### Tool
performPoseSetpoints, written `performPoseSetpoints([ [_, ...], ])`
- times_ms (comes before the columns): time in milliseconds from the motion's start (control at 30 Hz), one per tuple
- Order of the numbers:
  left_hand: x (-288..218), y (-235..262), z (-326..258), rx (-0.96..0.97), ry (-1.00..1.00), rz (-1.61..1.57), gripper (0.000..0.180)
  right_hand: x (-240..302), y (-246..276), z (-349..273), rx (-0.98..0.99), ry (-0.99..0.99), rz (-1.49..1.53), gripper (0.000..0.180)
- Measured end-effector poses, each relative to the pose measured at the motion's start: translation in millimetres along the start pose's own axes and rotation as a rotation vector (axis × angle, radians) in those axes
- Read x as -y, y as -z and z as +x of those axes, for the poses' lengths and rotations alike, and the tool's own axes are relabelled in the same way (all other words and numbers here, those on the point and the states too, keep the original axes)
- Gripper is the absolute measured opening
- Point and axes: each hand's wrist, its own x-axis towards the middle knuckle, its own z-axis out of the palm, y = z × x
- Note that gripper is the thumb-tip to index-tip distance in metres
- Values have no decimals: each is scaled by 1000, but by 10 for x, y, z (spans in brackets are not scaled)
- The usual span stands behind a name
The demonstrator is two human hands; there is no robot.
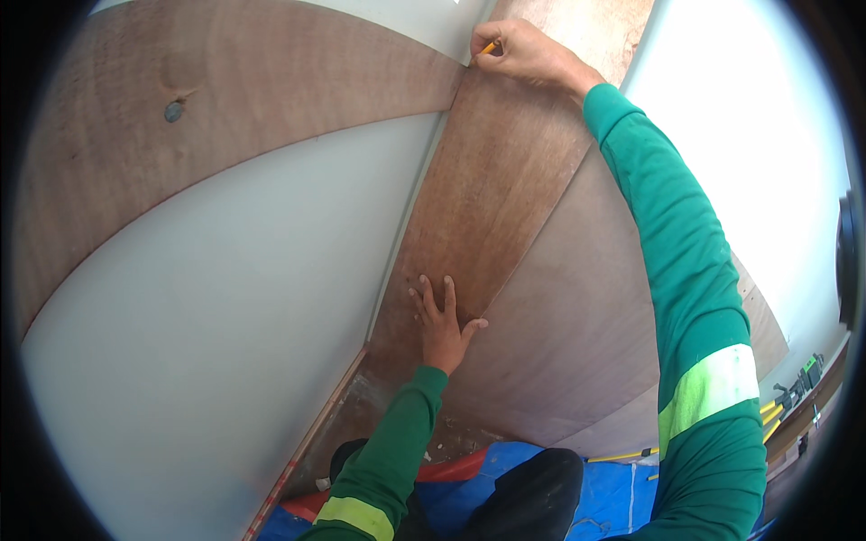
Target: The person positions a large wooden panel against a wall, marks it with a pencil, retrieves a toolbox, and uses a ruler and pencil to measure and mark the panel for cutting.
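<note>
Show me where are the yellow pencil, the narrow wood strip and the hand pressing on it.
yellow pencil (487, 48), head view, on the short yellow end showing beside the right hand's fingers.
narrow wood strip (487, 189), head view, on its bare middle face.
left hand (442, 326), head view, on the back of the hand, flat on the strip.

Pale grey wall (207, 298) fills nine o'clock; blue tarp (613, 496) covers the floor at six; bright daylight glares at two o'clock.
</note>
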Motion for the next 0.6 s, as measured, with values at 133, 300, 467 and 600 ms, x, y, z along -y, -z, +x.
performPoseSetpoints([
  [133,1,4,-3,-13,-11,-10,124,10,18,7,25,10,1,11],
  [300,11,-1,-5,-7,-7,-8,123,39,23,1,19,-14,0,11],
  [467,22,-35,-20,-80,-32,17,120,24,24,9,25,11,0,12],
  [600,24,-48,-24,-99,-33,5,119,8,15,36,35,-8,20,14],
])
